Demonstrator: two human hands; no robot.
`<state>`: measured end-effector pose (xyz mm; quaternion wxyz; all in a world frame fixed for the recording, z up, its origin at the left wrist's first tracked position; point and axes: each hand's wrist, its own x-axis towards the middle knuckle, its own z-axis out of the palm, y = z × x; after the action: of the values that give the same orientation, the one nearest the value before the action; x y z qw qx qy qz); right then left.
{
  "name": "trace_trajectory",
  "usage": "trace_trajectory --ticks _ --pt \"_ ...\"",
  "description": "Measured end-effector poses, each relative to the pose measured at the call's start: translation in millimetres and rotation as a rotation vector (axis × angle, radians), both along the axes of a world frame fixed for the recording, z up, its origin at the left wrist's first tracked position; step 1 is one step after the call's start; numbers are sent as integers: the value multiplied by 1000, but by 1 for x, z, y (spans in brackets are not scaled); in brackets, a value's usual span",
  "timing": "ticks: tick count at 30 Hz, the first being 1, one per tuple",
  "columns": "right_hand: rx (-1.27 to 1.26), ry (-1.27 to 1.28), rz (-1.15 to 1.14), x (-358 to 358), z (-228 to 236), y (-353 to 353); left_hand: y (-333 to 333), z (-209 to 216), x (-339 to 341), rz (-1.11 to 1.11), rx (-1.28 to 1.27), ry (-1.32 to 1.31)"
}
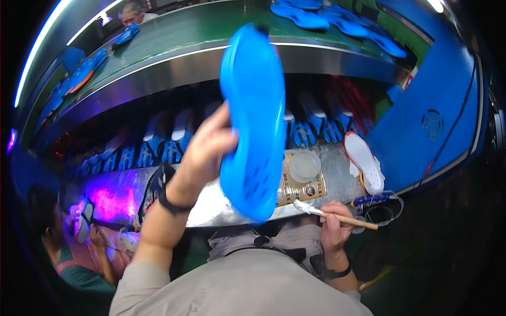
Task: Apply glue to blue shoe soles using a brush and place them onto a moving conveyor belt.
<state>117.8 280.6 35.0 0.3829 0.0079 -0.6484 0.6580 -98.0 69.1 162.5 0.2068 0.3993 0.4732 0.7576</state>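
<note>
My left hand (pixel 213 141) grips a bright blue shoe sole (pixel 255 121) by its left edge. The sole stands lengthwise in front of me, raised over the metal bench, with small dark slots at its lower end. Low on the right, my right hand (pixel 336 230) is closed round the wooden handle of a brush (pixel 358 220). Its white-coated bristles point left, just over the bench's front edge. Close beyond the brush, a round translucent tub (pixel 304 166) sits on a brown printed sheet (pixel 299 194). The sole hides part of the bench behind it.
A white sole with a red rim (pixel 363 162) lies at the bench's right. Blue-and-white shoe parts (pixel 153 147) line its back. Beyond runs a green conveyor belt (pixel 195 32) carrying blue soles (pixel 300 17). A blue cabinet (pixel 448 100) stands right; a co-worker (pixel 79 263) handles a sole at left.
</note>
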Motion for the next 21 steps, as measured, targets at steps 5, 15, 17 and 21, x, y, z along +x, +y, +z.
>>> trace_trajectory --ticks 5,15,17,21 --pt "9 8 -19 4 -4 6 78 106 -145 -23 227 -81" --pt "-36 -152 -153 -3 -35 25 -28 135 -307 1123 -1465 1104" --pt "-68 -189 -134 -9 -32 24 -109 121 -376 1246 -1580 1265" --pt "-63 -278 -115 -22 -37 24 -219 70 -460 1666 -1926 1588"
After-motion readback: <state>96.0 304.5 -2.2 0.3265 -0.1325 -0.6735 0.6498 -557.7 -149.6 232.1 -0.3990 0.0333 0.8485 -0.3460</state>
